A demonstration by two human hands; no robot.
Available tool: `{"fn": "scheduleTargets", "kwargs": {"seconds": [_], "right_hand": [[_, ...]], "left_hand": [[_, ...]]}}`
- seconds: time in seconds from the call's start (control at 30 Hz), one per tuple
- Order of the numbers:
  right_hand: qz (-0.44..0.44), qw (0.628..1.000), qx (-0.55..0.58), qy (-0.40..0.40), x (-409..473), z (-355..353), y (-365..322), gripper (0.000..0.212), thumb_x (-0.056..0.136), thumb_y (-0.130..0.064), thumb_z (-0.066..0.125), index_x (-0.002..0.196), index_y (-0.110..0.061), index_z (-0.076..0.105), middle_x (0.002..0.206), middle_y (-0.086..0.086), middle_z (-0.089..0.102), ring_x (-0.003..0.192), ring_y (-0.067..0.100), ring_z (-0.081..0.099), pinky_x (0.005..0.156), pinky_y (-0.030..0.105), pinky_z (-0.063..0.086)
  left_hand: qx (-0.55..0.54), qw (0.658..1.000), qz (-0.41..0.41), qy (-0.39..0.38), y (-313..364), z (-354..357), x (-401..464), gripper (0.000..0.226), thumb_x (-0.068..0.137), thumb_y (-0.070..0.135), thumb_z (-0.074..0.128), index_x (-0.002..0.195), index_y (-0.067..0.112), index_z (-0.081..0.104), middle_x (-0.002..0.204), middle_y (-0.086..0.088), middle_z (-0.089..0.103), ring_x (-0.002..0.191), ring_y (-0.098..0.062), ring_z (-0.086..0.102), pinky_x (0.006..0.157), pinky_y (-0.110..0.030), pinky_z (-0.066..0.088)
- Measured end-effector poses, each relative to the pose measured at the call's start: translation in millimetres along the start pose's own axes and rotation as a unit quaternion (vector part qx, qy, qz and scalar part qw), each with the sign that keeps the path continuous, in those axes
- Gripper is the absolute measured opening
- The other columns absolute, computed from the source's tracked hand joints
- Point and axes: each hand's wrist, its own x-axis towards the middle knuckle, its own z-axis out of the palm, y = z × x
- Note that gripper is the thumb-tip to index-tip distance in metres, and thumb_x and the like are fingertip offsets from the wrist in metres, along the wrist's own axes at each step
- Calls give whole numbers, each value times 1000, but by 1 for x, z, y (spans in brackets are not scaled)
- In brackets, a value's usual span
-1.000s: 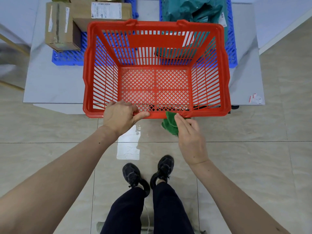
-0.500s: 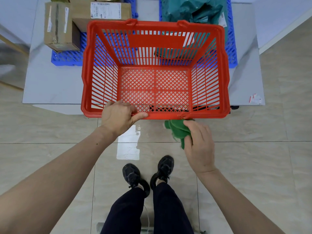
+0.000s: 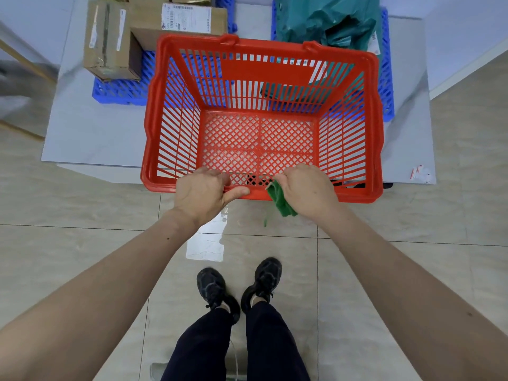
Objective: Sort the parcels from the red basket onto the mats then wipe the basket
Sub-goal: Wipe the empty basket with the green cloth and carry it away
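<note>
Gripping the near rim of the red basket [image 3: 261, 127], the left hand [image 3: 203, 193] steadies it; the right hand [image 3: 305, 191], clutching the green cloth [image 3: 280, 199], has risen onto that rim, so wiping proceeds.

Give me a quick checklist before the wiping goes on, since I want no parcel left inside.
1. Red basket empty of parcels: ok.
2. Left hand grips the near rim: ok.
3. Right hand holds the green cloth: ok.
4. Cloth touching the rim: ok.
5. Cardboard boxes on the left blue mat: ok.
6. Teal bags on the right blue mat: ok.
</note>
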Motion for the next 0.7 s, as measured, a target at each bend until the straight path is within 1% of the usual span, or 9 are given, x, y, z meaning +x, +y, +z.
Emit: {"fn": "scheduleTargets", "kwargs": {"seconds": [0.07,0.17,0.23,0.3,0.37,0.43,0.5,0.6,0.7], "right_hand": [[2,995,65,-73,23,-5,-23,35,104,-30,37,95,-10,65,100,14,65,96,34,60,80,39,47],[-40,969,172,-172,53,-9,-38,41,103,-38,40,77,-13,59,89,9,60,87,26,57,74,35,40],[-59,960,154,-226,62,-9,-20,41,103,-37,42,77,-14,64,83,6,59,81,23,54,71,34,40],[-18,963,108,-247,64,-3,14,38,104,-31,44,80,-10,66,77,5,57,81,26,55,68,33,38],[64,974,99,-191,67,0,47,43,103,-36,45,76,-6,59,80,11,55,88,32,58,71,32,37],[147,971,167,-83,73,-3,64,51,100,-45,46,64,-9,49,78,14,53,84,34,57,70,32,34],[212,936,280,12,80,-8,71,58,95,-52,53,54,-12,41,63,11,48,66,31,49,64,33,32],[292,876,376,74,97,-6,74,62,85,-56,66,50,-13,39,52,6,40,52,24,43,56,33,33],[363,814,430,142,117,5,75,51,89,-49,64,66,-4,56,64,8,53,73,31,58,64,33,38]], "left_hand": [[-9,1000,-3,10,0,1,-1,89,77,86,6,86,20,65,73,1,66,73,-20,62,48,-26,37],[-17,1000,-8,11,-4,1,-1,86,76,86,8,98,20,60,74,0,66,74,-21,63,49,-29,43],[-18,1000,-5,10,-5,-1,-1,83,77,85,12,99,20,59,74,1,66,74,-21,63,49,-29,44],[-19,1000,-8,5,-5,-3,0,83,77,85,15,98,19,60,74,1,66,73,-21,63,48,-28,42],[-19,1000,-8,8,-4,-4,0,82,78,85,17,95,18,61,73,0,65,71,-21,62,47,-27,41],[-17,1000,-1,8,-4,-5,1,83,81,85,15,93,17,62,74,1,65,70,-22,62,49,-27,41],[0,1000,17,3,-5,-5,2,85,82,85,16,94,16,64,79,0,67,75,-24,64,60,-32,46],[34,998,40,-19,-8,-10,4,92,79,88,20,104,13,67,94,-3,70,90,-26,65,86,-44,47],[7,999,21,-44,-13,-13,9,98,75,91,22,123,17,64,118,-1,66,112,-23,61,102,-52,41]]}}
